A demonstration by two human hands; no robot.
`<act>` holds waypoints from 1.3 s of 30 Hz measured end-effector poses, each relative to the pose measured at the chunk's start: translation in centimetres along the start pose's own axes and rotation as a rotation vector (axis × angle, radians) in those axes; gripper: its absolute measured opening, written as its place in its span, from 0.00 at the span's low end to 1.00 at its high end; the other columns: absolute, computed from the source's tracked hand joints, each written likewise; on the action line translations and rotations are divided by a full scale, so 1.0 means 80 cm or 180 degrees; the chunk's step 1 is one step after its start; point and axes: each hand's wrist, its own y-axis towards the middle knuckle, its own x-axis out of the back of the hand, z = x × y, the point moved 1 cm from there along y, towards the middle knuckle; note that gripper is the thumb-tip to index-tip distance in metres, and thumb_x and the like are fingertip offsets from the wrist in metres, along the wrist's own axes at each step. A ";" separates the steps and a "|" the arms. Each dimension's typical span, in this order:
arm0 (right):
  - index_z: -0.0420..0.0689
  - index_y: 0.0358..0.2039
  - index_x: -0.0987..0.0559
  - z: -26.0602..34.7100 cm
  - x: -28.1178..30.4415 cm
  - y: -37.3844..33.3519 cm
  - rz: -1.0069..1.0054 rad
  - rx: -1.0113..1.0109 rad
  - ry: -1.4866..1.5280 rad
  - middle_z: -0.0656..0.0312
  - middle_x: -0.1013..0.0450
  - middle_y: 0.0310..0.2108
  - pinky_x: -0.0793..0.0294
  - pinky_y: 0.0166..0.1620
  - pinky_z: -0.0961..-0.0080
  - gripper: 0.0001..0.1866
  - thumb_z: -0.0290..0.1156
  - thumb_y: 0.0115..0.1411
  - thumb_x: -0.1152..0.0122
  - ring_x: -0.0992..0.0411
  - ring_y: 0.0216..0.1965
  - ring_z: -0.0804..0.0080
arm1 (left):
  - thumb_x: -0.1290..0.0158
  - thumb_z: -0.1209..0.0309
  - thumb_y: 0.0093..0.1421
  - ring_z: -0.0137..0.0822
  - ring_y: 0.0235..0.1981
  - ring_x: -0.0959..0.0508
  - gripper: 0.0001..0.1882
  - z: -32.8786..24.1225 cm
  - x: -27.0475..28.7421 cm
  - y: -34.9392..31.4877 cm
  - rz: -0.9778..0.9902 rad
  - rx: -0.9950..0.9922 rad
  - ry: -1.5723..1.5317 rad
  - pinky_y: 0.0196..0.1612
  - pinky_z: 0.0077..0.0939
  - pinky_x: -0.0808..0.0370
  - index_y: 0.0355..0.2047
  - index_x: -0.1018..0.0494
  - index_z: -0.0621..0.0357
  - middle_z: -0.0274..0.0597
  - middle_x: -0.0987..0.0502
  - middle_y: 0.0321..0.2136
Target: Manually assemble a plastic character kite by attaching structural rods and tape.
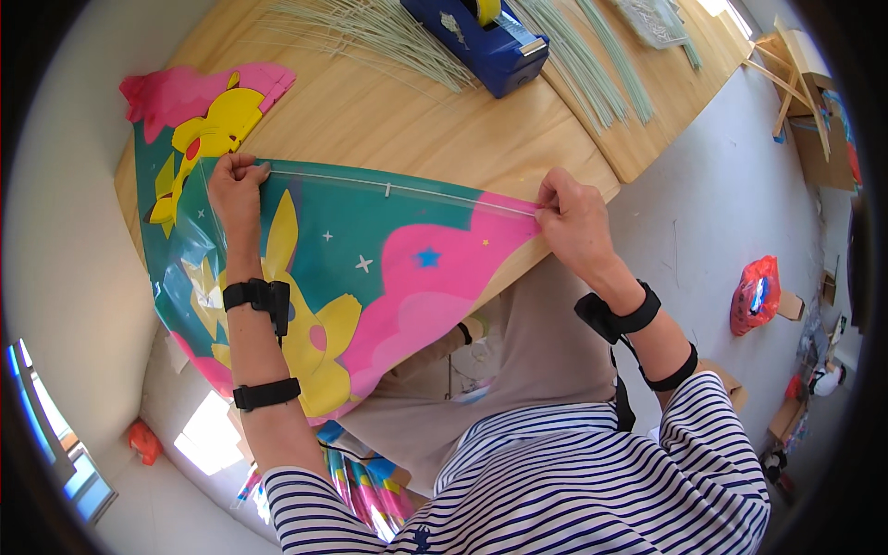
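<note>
A thin plastic kite sail (324, 222), printed in green, pink and yellow, lies over the table's near edge, and part of it hangs down by my lap. Along its upper edge runs a thin white rod (425, 192) with a small piece of tape near the middle. My left hand (238, 190) pinches the edge near the rod's left end, fingers closed. At the pink right corner, my right hand (572, 217) is closed on the tip of the sail and the rod's end. Its fingertips partly hide that end.
A blue tape dispenser (476, 42) with yellow tape stands at the far side of the wooden table (518, 129). Bundles of thin pale rods (379, 37) lie beside it. A red plastic bag (755, 296) and cardboard boxes sit on the floor to the right.
</note>
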 end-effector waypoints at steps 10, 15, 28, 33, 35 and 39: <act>0.41 0.26 0.25 0.004 0.010 0.009 0.0290 -0.0425 -0.0392 0.48 0.25 0.24 0.27 0.34 0.57 0.04 0.23 0.48 0.40 0.25 0.31 0.47 | 0.34 0.76 0.48 0.26 0.26 0.24 0.13 -0.020 -0.002 -0.012 -0.0184 0.0078 0.0294 0.33 0.22 0.26 0.34 0.23 0.62 0.35 0.23 0.24; 0.40 0.24 0.25 0.004 0.016 0.006 0.0299 -0.0495 -0.0479 0.50 0.25 0.23 0.27 0.33 0.59 0.08 0.27 0.48 0.33 0.25 0.29 0.50 | 0.32 0.77 0.44 0.32 0.25 0.23 0.15 -0.024 -0.005 -0.016 -0.0416 0.0068 0.0438 0.33 0.27 0.26 0.32 0.24 0.62 0.38 0.23 0.23; 0.39 0.21 0.23 -0.003 0.016 0.009 0.0239 -0.0365 -0.0307 0.52 0.26 0.20 0.29 0.29 0.64 0.10 0.26 0.46 0.28 0.26 0.25 0.56 | 0.33 0.76 0.47 0.39 0.29 0.21 0.13 -0.004 0.013 -0.010 -0.0956 -0.0321 0.1117 0.34 0.32 0.25 0.32 0.24 0.62 0.44 0.22 0.28; 0.38 0.21 0.24 -0.007 0.016 0.007 0.0246 -0.0411 -0.0142 0.52 0.26 0.19 0.29 0.29 0.65 0.09 0.25 0.47 0.30 0.26 0.23 0.58 | 0.40 0.76 0.54 0.51 0.44 0.24 0.12 -0.033 0.020 -0.052 -0.0270 -0.1510 0.1086 0.46 0.41 0.27 0.39 0.26 0.61 0.47 0.24 0.41; 0.37 0.22 0.24 -0.011 0.014 0.006 0.0269 -0.0385 -0.0090 0.52 0.26 0.19 0.29 0.29 0.66 0.08 0.25 0.48 0.31 0.26 0.22 0.59 | 0.40 0.73 0.55 0.51 0.49 0.25 0.16 -0.046 0.015 -0.085 0.0091 -0.1863 0.1313 0.50 0.40 0.27 0.44 0.26 0.63 0.49 0.24 0.47; 0.38 0.23 0.24 0.002 0.028 0.004 0.0361 -0.0098 -0.0212 0.52 0.26 0.19 0.29 0.29 0.66 0.07 0.24 0.48 0.33 0.26 0.23 0.57 | 0.38 0.70 0.55 0.52 0.56 0.28 0.23 -0.028 0.018 -0.106 0.0237 -0.1905 0.1300 0.59 0.40 0.31 0.50 0.26 0.65 0.51 0.27 0.55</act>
